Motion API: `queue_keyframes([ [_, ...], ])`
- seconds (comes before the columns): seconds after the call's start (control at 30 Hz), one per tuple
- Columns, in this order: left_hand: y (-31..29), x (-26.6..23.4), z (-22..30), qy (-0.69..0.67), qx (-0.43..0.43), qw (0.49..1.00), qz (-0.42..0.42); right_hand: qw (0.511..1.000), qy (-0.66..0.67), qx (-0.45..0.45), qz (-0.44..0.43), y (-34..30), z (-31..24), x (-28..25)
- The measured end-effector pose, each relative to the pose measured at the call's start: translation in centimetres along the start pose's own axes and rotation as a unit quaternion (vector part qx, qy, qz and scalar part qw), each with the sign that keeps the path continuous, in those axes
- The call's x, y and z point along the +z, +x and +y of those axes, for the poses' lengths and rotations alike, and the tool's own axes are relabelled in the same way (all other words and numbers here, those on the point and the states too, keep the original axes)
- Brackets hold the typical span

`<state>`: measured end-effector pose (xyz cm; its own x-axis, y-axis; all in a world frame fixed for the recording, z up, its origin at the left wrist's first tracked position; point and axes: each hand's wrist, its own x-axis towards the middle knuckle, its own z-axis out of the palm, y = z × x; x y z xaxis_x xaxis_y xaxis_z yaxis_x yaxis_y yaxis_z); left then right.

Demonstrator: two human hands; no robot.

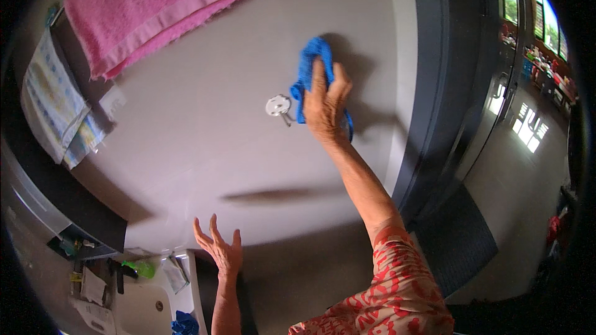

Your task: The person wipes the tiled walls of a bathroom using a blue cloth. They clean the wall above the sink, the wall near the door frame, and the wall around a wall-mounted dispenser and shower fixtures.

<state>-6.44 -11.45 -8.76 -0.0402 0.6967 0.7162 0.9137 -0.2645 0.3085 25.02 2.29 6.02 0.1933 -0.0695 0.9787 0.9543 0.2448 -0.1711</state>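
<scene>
My right hand [326, 105] presses a bunched blue cloth [308, 65] against the pale wall [205, 118], its fingers spread over the fabric. Just left of the cloth, a round white wall hook [278, 105] is fixed to the wall. Lower down, my left hand [219, 247] is raised with fingers apart and holds nothing. It is nearest to the white sink [143, 294] at the lower left.
A pink towel [167, 12] hangs at the top, and a patterned towel [56, 99] at the left. A green bottle [141, 268] and another blue cloth [184, 322] are at the sink. On the right stands a dark door frame [428, 80], with a dark mat [459, 242] on the floor.
</scene>
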Motion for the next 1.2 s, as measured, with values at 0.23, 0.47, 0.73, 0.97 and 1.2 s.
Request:
queue_keyframes([
  [0.23,8.7,2.0,7.6,-0.046,0.111,0.988,0.098,0.995,-0.003,0.056,0.084,5.1,3.2,-0.1],
  [0.47,12.3,6.2,8.8,0.052,0.156,0.979,0.12,0.977,-0.144,0.122,0.097,-1.1,10.0,-2.1],
  [0.73,13.4,10.0,7.9,0.119,0.199,0.939,0.253,0.932,-0.185,0.312,-0.005,-14.6,12.1,-3.5],
  [0.97,13.4,10.3,7.7,0.116,0.197,0.937,0.264,0.967,-0.075,0.244,0.018,-6.0,8.8,-2.5],
  [1.2,13.4,10.4,7.4,0.12,0.191,0.938,0.264,0.997,0.006,-0.06,-0.051,2.0,3.5,-1.7],
])
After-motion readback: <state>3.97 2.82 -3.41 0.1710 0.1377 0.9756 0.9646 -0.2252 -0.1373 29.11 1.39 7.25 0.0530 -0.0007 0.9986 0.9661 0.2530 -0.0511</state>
